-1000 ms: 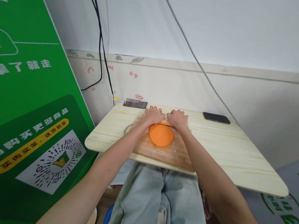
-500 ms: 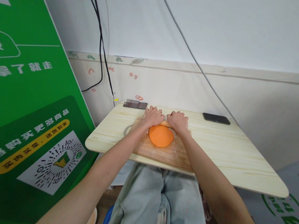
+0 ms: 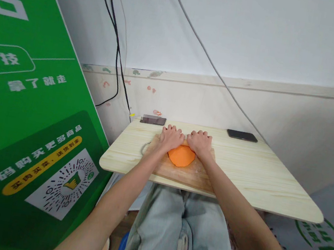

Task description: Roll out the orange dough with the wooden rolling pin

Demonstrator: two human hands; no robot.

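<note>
A flat, rounded sheet of orange dough (image 3: 181,157) lies on a wooden board (image 3: 180,176), which shows pale smears around the dough. Across the dough's far edge runs a rolling pin (image 3: 185,142), of which only a short stretch shows between my hands. My left hand (image 3: 172,136) is closed over its left part, knuckles up. Closed the same way, my right hand (image 3: 199,140) covers the right part. Both hands sit close together, with a small gap between them. The ends of the pin are hidden under my fingers.
A metal ring handle (image 3: 144,147) sticks out at the board's left. Phones lie along the back of the pale wooden table (image 3: 260,178): a dark one (image 3: 153,120) at left, a black one (image 3: 242,135) at right. A green sign (image 3: 43,122) stands left; cables (image 3: 117,37) hang down the wall.
My hands still grip the rolling pin, now with the knuckles turned slightly further forward. Less of the dough's far edge shows. The whole view has shifted a little.
</note>
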